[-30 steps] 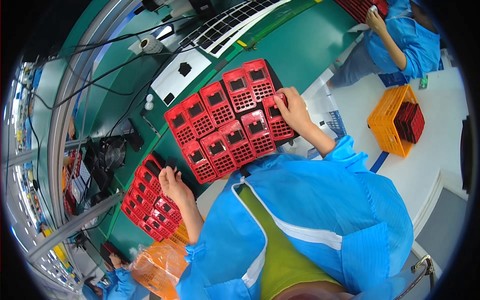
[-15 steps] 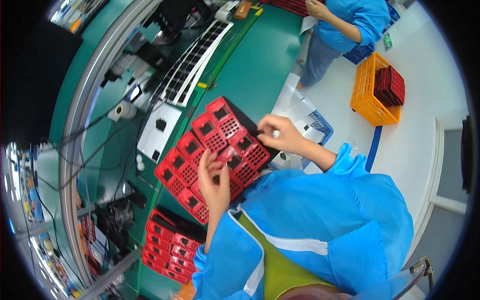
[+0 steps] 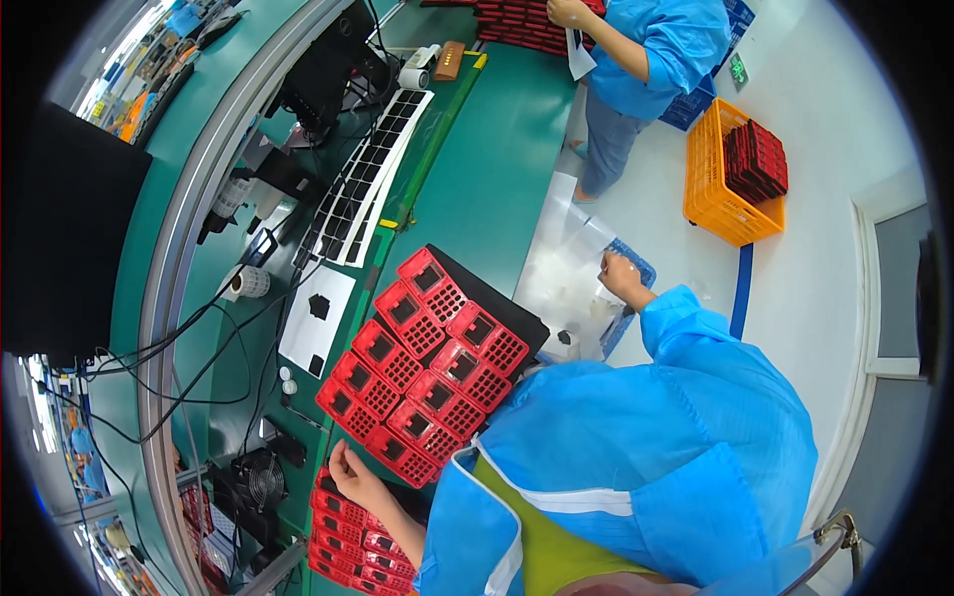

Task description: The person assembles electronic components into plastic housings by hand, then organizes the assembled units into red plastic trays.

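Observation:
Several red plastic device casings [image 3: 437, 397], each with a dark square window and a grid of keypad holes, lie in rows on a black board [image 3: 492, 288] on the green bench. My left hand [image 3: 360, 479] is by the near left corner of these rows, fingers loosely bent and apart, holding nothing that shows. Off the bench to the right, my right hand [image 3: 624, 278] hangs over a blue crate [image 3: 633, 260] lined with clear plastic. Its fingers are closed together; a pale scrap seems to be at them, too small to make out.
More red casings [image 3: 358, 541] are stacked below my left hand. Farther left lie a white sheet [image 3: 316, 308] with black pieces, a label strip [image 3: 373, 179] and cables. A co-worker in blue [image 3: 651, 60] stands ahead; an orange crate [image 3: 711, 189] with red parts stands on the floor.
My right hand has moved from the board's right edge out over the blue crate. My left hand has withdrawn from above the casings to their near left corner.

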`<state>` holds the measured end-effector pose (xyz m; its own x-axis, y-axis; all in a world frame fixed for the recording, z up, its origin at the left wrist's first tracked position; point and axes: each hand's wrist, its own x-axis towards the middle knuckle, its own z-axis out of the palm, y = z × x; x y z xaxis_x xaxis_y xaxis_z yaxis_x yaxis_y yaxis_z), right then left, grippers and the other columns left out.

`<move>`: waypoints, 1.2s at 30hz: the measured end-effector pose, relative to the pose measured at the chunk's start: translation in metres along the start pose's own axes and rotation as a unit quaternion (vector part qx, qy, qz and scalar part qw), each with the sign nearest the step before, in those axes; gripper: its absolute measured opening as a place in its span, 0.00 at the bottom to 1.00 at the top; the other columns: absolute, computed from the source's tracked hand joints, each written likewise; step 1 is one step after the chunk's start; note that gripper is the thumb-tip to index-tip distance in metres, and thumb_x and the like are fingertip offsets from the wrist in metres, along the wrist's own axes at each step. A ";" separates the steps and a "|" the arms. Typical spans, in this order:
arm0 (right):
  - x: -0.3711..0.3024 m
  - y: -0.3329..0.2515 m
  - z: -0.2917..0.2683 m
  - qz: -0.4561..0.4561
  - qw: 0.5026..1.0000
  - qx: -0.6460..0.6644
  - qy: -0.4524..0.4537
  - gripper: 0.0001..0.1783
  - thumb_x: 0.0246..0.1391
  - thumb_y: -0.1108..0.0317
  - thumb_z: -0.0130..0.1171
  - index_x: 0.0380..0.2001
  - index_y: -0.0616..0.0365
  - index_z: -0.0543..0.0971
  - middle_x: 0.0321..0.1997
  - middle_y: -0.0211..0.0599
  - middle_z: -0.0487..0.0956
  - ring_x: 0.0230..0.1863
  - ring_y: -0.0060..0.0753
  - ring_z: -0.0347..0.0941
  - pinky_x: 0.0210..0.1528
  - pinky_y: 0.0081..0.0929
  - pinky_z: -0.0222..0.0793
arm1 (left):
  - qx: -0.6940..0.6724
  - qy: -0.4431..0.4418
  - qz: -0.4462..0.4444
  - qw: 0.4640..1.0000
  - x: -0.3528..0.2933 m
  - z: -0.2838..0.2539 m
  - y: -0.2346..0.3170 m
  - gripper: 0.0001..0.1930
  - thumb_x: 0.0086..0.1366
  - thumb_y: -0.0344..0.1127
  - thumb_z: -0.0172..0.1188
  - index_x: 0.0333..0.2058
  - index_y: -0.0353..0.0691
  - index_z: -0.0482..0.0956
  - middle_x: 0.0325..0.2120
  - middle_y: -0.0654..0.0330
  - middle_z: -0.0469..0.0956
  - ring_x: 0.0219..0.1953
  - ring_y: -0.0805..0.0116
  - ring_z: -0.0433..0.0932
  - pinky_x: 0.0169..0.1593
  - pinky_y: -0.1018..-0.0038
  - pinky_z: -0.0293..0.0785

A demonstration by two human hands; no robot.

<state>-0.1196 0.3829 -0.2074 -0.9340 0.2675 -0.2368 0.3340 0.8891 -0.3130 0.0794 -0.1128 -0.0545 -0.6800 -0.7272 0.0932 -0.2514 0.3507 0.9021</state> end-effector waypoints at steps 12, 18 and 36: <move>0.015 -0.025 -0.021 0.032 0.997 -0.010 -0.070 0.22 0.39 0.62 0.66 0.39 0.59 0.76 0.36 0.47 0.78 0.40 0.47 0.76 0.45 0.39 0.71 | 0.035 -0.005 -0.085 0.996 -0.023 -0.018 -0.046 0.11 0.64 0.29 0.50 0.44 0.31 0.73 0.39 0.57 0.74 0.40 0.70 0.72 0.47 0.77 0.66; 0.029 -0.003 0.001 -0.014 0.994 -0.061 -0.092 0.20 0.41 0.60 0.64 0.38 0.57 0.75 0.38 0.49 0.78 0.42 0.51 0.75 0.44 0.41 0.71 | 0.047 0.002 -0.070 0.996 -0.019 -0.017 -0.046 0.12 0.64 0.29 0.50 0.44 0.30 0.72 0.40 0.55 0.74 0.41 0.69 0.72 0.48 0.76 0.66; -0.041 -0.175 -0.022 -0.311 0.910 0.230 -0.149 0.26 0.52 0.49 0.56 0.40 0.66 0.74 0.32 0.45 0.74 0.36 0.36 0.71 0.37 0.29 0.67 | 0.105 0.037 -0.083 0.990 -0.030 0.035 -0.061 0.19 0.64 0.43 0.48 0.42 0.31 0.75 0.37 0.41 0.75 0.42 0.47 0.72 0.47 0.63 0.66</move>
<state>-0.1420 0.2247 -0.1229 -0.9075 -0.4079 -0.1003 -0.1653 0.5662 -0.8075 0.0913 -0.0916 -0.1274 -0.5679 -0.8230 -0.0113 -0.4985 0.3330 0.8004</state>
